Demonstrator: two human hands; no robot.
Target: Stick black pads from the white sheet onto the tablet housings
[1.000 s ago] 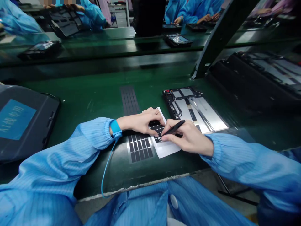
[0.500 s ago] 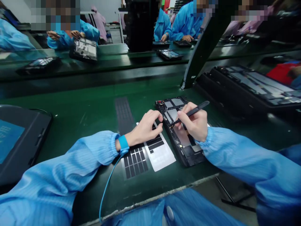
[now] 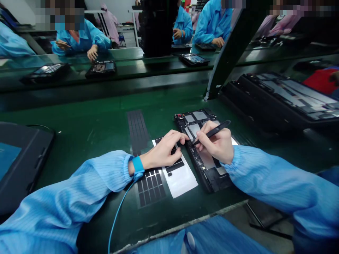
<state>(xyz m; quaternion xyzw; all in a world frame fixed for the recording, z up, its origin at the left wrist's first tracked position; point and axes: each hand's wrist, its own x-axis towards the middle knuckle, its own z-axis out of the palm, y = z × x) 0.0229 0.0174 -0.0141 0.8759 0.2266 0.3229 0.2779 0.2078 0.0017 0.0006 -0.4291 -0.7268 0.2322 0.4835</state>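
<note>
An opened tablet (image 3: 203,165) lies on the green bench, its metal plates and black frame exposed. My right hand (image 3: 215,144) is closed on black tweezers (image 3: 212,132), whose tip touches the tablet's left inner edge. My left hand (image 3: 165,151) rests on a white backing sheet (image 3: 181,176) of black adhesive strips, fingers curled, fingertips meeting the tweezer tip at the tablet's edge. A blue wrist strap (image 3: 137,165) with a cord circles my left wrist.
A clear sheet of black rectangular pads (image 3: 149,185) lies left of the white sheet, with a long strip sheet (image 3: 136,128) behind. A dark tray (image 3: 18,158) sits far left. Stacked tablets (image 3: 278,95) and a slanted black post (image 3: 225,56) stand right. People in blue coats work opposite.
My right hand carried the tweezers from the white strip sheet to the tablet's left edge. My left hand slid right toward the tablet. The view tilted upward.
</note>
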